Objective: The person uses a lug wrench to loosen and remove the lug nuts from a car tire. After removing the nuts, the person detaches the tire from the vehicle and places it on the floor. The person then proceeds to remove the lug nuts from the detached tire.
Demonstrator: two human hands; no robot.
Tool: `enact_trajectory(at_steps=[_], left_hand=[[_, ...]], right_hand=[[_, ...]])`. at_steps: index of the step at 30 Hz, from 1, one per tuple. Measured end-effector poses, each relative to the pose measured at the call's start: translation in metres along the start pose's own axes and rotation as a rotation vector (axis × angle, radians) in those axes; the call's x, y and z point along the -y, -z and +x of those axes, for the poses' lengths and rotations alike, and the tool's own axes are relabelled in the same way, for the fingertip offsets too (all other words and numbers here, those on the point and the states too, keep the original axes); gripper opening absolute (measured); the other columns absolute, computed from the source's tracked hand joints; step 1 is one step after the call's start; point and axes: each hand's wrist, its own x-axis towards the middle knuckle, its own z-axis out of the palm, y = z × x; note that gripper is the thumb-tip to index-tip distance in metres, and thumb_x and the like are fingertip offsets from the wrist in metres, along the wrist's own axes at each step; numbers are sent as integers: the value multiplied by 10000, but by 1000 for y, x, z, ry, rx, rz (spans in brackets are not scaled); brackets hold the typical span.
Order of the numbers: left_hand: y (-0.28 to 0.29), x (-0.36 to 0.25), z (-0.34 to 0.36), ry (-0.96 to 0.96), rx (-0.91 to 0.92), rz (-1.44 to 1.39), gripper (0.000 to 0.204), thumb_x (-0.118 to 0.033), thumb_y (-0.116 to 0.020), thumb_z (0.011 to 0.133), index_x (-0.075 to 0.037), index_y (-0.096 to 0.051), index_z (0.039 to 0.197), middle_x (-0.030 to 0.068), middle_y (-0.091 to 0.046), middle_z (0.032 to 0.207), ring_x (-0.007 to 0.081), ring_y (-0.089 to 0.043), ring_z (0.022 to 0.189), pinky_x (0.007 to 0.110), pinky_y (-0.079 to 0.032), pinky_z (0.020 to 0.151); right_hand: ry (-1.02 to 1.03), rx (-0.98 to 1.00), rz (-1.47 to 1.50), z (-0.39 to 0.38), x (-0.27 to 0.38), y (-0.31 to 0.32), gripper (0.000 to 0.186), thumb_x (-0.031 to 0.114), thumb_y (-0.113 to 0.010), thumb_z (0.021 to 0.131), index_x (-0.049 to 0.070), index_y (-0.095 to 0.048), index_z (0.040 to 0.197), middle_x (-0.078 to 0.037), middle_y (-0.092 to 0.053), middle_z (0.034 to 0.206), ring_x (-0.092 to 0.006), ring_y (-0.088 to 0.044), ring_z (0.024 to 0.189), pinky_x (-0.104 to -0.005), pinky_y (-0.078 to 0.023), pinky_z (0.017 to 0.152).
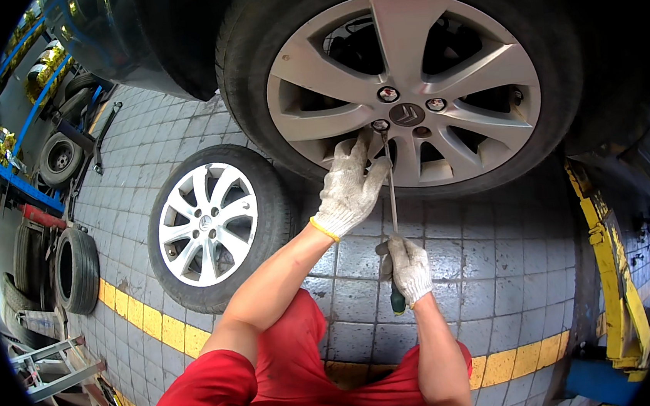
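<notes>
A silver alloy wheel (337, 74) with a black tire is mounted on a dark car in front of me. In white gloves, my right hand (408, 267) grips a long screwdriver (392, 197) by its dark green handle. The shaft points up to a lug position (380, 125) at the lower left of the hub. My left hand (348, 189) reaches to that spot, fingertips against the wheel and thumb beside the shaft; its grip is partly hidden. Two other lug positions look shiny, while the lower right one (422, 133) is a dark brown recess.
A second silver wheel with tire (207, 225) lies on the grey tiled floor (349, 297) left of my arms. Several tires (77, 271) and a blue rack (18, 179) stand far left. Yellow lift parts (610, 278) rise at right. A yellow line (153, 318) crosses the tiles.
</notes>
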Motion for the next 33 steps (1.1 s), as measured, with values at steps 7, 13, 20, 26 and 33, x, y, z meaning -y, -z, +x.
enact_trajectory(at_steps=[7,13,20,26,33], left_hand=[[-29,-5,6,-20,-48,-66,810,-399,-703,1025,-25,-401,1676,337,-466,1527,513,-537,1377,535,-472,1159],[-38,-17,5,37,-111,-184,755,-386,-709,1021,-11,-456,1624,344,-477,1522,508,-544,1349,554,-461,1157],[-41,-16,7,-7,-158,-195,700,-317,-734,1015,-16,-482,1594,285,-549,1454,420,-551,1337,520,-449,1163],[-47,-9,7,-26,-186,-171,765,-335,-751,1007,-13,-437,1626,276,-497,1477,413,-570,1335,503,-465,1171],[-57,-11,7,-15,-231,-239,793,-275,-787,971,-3,-432,1625,251,-469,1478,376,-571,1329,483,-477,1172]], right_hand=[[-110,132,237,-12,25,-16,548,443,-577,1160,-69,-736,1042,-96,-649,638,-198,-643,539,-352,-541,530],[-180,173,350,-23,40,-20,496,400,-582,1157,-62,-731,1052,-94,-652,653,-203,-643,545,-364,-570,538],[-194,238,426,-36,60,-18,517,430,-586,1156,-53,-749,1077,-59,-623,643,-179,-611,515,-325,-524,497],[-68,70,-71,-1,14,-9,453,436,-596,1146,21,-777,1144,-130,-731,732,-255,-719,598,-410,-560,564],[299,-316,-691,34,-17,8,421,484,-572,1124,127,-792,1163,-223,-795,986,-476,-756,933,-552,-594,848]])
